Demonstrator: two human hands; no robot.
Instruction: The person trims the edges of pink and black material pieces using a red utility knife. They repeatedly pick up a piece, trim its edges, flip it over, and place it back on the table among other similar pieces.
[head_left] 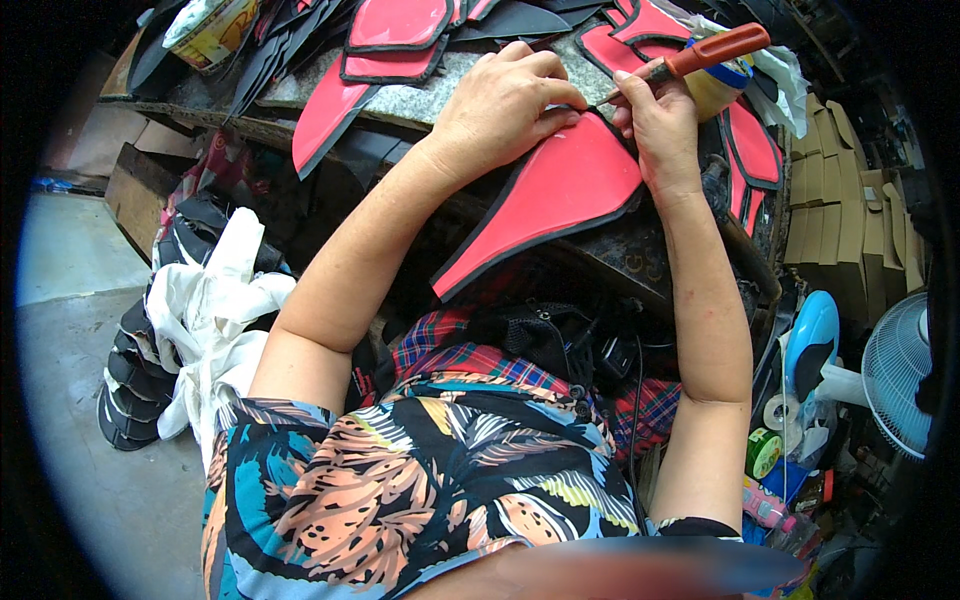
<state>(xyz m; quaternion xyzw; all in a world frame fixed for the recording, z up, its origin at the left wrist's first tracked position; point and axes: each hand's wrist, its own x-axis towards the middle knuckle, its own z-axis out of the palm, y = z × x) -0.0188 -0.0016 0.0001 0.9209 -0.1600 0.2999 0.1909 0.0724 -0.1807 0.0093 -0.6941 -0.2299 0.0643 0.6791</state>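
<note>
My left hand (505,108) has its thumb and fingers closed on the top edge of a pink shoe-upper piece (560,185) with a black border. The piece hangs over the front of the workbench, its narrow end pointing down and left. In my right hand (660,130) is a red-handled tool (718,50) with a thin metal shaft. It tilts so that its tip meets the black border next to my left fingertips. Whether the tip is a point or a flat blade is too small to tell.
More pink pieces (398,22) and dark sheets lie on the bench (425,95). A yellow tub (213,35) stands far left, a jar (715,92) behind my right hand. White cloth (225,300) lies at left. Cardboard boxes (835,220) and a fan (897,375) are at right.
</note>
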